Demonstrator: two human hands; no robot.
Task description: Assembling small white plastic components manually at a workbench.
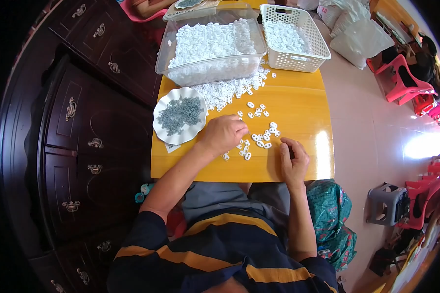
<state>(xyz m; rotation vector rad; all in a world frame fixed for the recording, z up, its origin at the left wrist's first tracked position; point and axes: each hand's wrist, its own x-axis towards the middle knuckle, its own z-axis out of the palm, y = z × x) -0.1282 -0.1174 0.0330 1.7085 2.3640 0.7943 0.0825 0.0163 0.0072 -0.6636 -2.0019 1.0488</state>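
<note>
My left hand [224,133] is over the table, its fingers drawn together above small white two-holed plastic pieces [248,156]. Whatever its fingertips may pinch is hidden. My right hand [295,161] rests on its side near the table's front right, loosely curled, thumb and forefinger apart with nothing visible between them. Just left of it lies a loose cluster of the same white pieces [267,136]. A scalloped white plate [158,118] heaped with small grey-green parts [182,115] sits left of my left hand.
A clear plastic bin [215,73] full of white pieces stands at the table's back, with a spilled pile [225,93] before it. Beside it is a perforated white basket [300,62]. Dark cabinets [102,97] line the left. A green bag [330,210] stands by my right leg.
</note>
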